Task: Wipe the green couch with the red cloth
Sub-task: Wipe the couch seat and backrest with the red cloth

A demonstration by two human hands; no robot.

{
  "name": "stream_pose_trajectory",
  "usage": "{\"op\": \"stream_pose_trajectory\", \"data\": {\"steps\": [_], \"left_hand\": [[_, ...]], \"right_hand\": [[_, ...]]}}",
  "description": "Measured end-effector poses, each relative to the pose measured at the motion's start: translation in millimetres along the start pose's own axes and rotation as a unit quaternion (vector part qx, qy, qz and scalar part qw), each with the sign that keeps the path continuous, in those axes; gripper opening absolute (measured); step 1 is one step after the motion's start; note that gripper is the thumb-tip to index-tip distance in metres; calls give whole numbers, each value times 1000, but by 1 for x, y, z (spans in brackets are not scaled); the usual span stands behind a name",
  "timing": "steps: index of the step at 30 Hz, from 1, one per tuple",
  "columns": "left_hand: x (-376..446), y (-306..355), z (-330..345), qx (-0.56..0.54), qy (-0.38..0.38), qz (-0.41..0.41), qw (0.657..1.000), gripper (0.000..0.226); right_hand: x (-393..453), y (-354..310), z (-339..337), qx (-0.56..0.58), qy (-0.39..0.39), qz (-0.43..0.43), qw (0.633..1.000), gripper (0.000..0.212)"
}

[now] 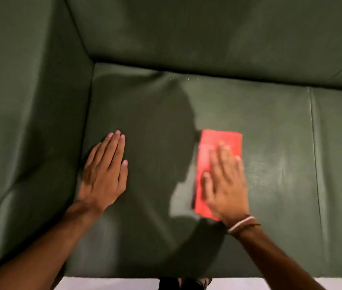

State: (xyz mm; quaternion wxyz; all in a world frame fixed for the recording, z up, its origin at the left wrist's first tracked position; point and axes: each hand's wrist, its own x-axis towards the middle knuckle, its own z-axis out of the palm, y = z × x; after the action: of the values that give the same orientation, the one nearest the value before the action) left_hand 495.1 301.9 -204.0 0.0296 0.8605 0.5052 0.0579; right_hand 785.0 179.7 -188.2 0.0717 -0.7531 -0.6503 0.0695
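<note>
The green couch (pixel 270 114) fills the view, its leather seat cushion below me. A folded red cloth (pixel 220 143) lies flat on the seat, right of centre. My right hand (pixel 225 183) presses flat on the cloth's lower half, fingers spread and blurred by motion. My left hand (pixel 105 172) rests flat on the bare seat near the left armrest, fingers together, holding nothing.
The left armrest (pixel 25 122) rises at the left and the backrest (pixel 207 34) at the top. A seam (pixel 314 160) divides this cushion from the one on the right. Pale floor (pixel 107 283) shows along the couch's front edge. A few pale specks (pixel 178 80) lie near the back crease.
</note>
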Motion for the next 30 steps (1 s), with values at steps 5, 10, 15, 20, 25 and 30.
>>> {"op": "stream_pose_trajectory", "data": {"steps": [5, 10, 15, 20, 25, 30], "left_hand": [[25, -5, 1, 21, -2, -16, 1000, 61], [20, -3, 5, 35, 2, -44, 998, 64], [17, 0, 5, 50, -6, -74, 996, 67], [15, -4, 8, 54, 19, -57, 997, 63], [16, 1, 2, 51, -4, -58, 997, 63], [15, 12, -3, 40, -25, -64, 997, 64]], "right_hand": [[124, 55, -6, 4, 30, 273, 962, 74], [202, -57, 14, 11, 55, 284, 957, 80], [198, -143, 22, 64, 5, 82, 995, 84], [193, -88, 15, 31, -44, -214, 975, 72], [118, 93, -9, 22, -8, -39, 999, 68], [36, 37, -2, 26, 48, 227, 972, 72]]}}
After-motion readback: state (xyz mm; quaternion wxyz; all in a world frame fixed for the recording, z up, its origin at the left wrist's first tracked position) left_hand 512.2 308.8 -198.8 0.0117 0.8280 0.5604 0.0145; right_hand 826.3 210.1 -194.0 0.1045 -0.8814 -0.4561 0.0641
